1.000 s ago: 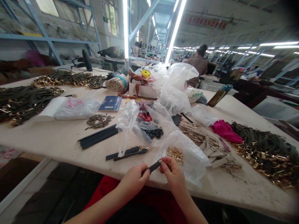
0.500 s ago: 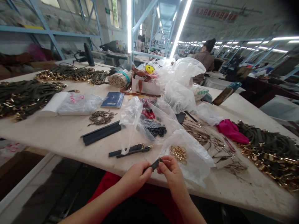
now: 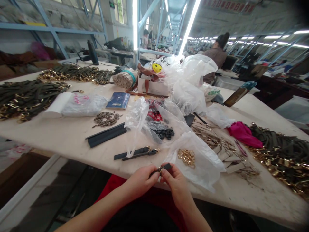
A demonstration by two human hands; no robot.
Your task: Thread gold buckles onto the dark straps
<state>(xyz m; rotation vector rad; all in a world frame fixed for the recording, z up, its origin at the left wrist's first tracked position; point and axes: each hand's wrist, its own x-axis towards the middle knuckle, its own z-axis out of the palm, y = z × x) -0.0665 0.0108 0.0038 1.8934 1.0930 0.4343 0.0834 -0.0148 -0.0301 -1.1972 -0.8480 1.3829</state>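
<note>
At the table's near edge, both my hands pinch one dark strap (image 3: pixel 165 167) that carries a small gold buckle (image 3: pixel 159 169). My left hand (image 3: pixel 145 176) grips the strap's left part by the buckle. The fingers of my right hand (image 3: pixel 173 178) close on the strap just right of the buckle; part of it is hidden behind them. Two dark straps with gold hardware (image 3: pixel 136 153) lie just beyond my left hand. A pile of gold metal fittings (image 3: pixel 186 158) rests on a white plastic bag (image 3: pixel 205 167) beyond my right hand.
Long dark strips (image 3: pixel 106 134), a heap of small dark metal pieces (image 3: pixel 107 119) and a blue booklet (image 3: pixel 118 100) lie on the left. Beige straps (image 3: pixel 214 141), a pink cloth (image 3: pixel 244 133) and a dark strap pile (image 3: pixel 280 151) are at right. Plastic bags (image 3: pixel 188 95) crowd the middle.
The strap's end now points right past the buckle, between my right fingers. My hands have come closer together around the buckle. The view has shifted slightly.
</note>
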